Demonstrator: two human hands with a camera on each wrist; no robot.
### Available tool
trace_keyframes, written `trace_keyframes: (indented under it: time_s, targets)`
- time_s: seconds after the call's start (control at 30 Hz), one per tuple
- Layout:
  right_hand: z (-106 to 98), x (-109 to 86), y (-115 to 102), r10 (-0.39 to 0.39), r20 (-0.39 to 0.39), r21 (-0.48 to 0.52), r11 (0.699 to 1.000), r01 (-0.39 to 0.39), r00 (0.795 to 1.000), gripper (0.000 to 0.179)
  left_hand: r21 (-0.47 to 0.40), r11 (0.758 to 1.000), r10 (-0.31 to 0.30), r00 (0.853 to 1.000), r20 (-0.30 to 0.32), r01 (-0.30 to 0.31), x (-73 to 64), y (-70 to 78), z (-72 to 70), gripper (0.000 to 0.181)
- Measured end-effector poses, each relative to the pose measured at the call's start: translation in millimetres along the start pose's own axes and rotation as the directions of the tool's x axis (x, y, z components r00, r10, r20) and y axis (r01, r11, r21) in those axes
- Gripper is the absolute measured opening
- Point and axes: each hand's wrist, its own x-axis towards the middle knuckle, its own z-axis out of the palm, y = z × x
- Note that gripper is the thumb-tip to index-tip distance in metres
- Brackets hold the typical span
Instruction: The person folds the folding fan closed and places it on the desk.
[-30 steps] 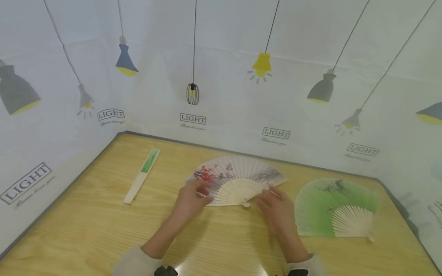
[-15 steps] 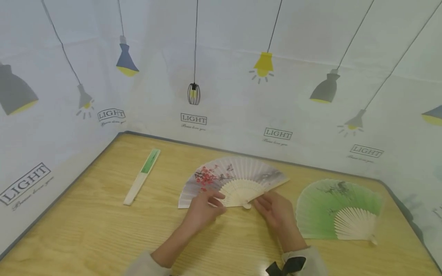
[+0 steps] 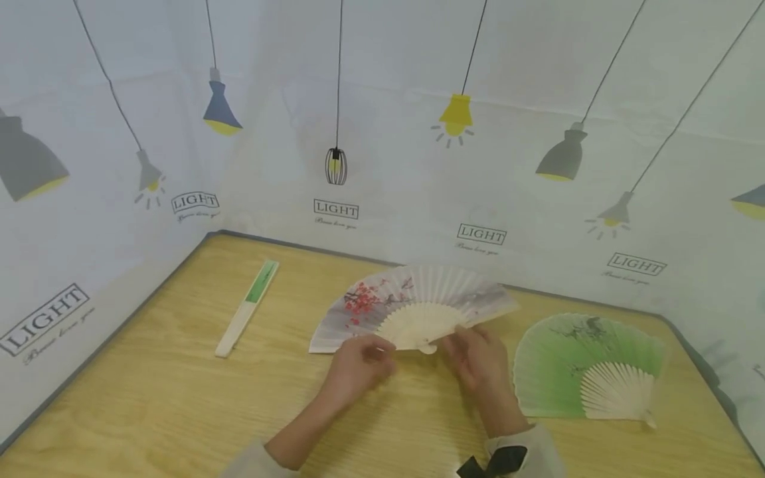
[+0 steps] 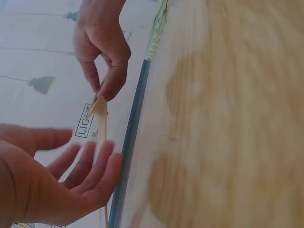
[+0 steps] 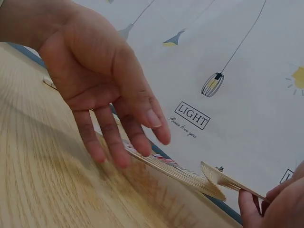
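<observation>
A spread folding fan [image 3: 433,282] with a grey-white leaf and red blossoms stands tilted in the middle of the head view, its pale ribs meeting at the near side. My right hand [image 3: 481,362] pinches the fan's right guard stick near the pivot, between thumb and fingers, as the right wrist view also shows. Close to the lower left edge of the fan is my left hand [image 3: 358,372]. Its fingers [image 4: 97,178] are loosely bent with a gap to the thumb, overlapping the fan's edge in the left wrist view without curling round it.
To the right a green folding fan [image 3: 544,372] lies spread on the wooden table [image 3: 149,398]. A folded fan [image 3: 239,325] with a green strip lies at the left. A white cloth wall [image 3: 388,166] printed with lamps rises behind the table's dark edge.
My left hand has shifted right along the fan's lower edge, away from its left end. The blossom fan has risen and moved slightly right, with my right hand gripping its guard stick.
</observation>
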Motion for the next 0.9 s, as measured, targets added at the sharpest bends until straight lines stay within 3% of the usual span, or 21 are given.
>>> trace_keyframes:
  time_s: [0.07, 0.13, 0.27, 0.33, 0.4, 0.5, 0.57, 0.77, 0.9]
  targets:
    - [4, -0.7, -1, -0.04, -0.025, -0.01, 0.999, 0.04, 0.999, 0.012, -0.106, 0.994, -0.033, 0.994, -0.1, 0.022, 2.5, 0.3, 1.9, 0.021]
    - [7, -1.1, -3, -0.078, -0.041, -0.002, 0.997, 0.078, 0.996, 0.013, -0.231, 0.972, -0.083, 0.973, -0.216, 0.031, 6.3, 1.1, 4.8, 0.021]
    - [11, -4.3, -5, -0.107, -0.073, 0.051, 0.993, 0.111, 0.992, 0.018, -0.436, 0.9, -0.215, 0.888, -0.407, 0.017, 14.8, 0.3, 12.6, 0.024]
    - [11, -7.3, -7, -0.104, -0.094, 0.095, 0.989, 0.113, 0.99, 0.022, -0.514, 0.858, -0.278, 0.847, -0.452, 0.007, 18.8, 0.0, 17.2, 0.027]
    - [11, -10.9, -9, -0.104, -0.111, 0.132, 0.984, 0.118, 0.988, 0.026, -0.591, 0.807, -0.33, 0.822, -0.464, -0.009, 23.0, 0.9, 21.1, 0.034]
    - [12, -13.7, -11, -0.107, -0.124, 0.19, 0.973, 0.13, 0.986, 0.03, -0.669, 0.742, -0.353, 0.82, -0.451, -0.049, 32.9, 4.9, 24.0, 0.05]
    - [14, -15.5, -13, -0.11, -0.126, 0.218, 0.967, 0.135, 0.986, 0.032, -0.69, 0.72, -0.345, 0.825, -0.447, -0.073, 40.1, 8.7, 24.0, 0.057]
    - [18, -18.4, -13, -0.125, -0.129, 0.233, 0.961, 0.152, 0.984, 0.034, -0.714, 0.695, -0.337, 0.841, -0.424, -0.082, 53.6, 12.2, 21.6, 0.045]
    - [18, -19.6, -12, -0.129, -0.12, 0.203, 0.967, 0.152, 0.984, 0.034, -0.72, 0.69, -0.357, 0.829, -0.43, -0.077, 54.8, 8.7, 21.2, 0.039]
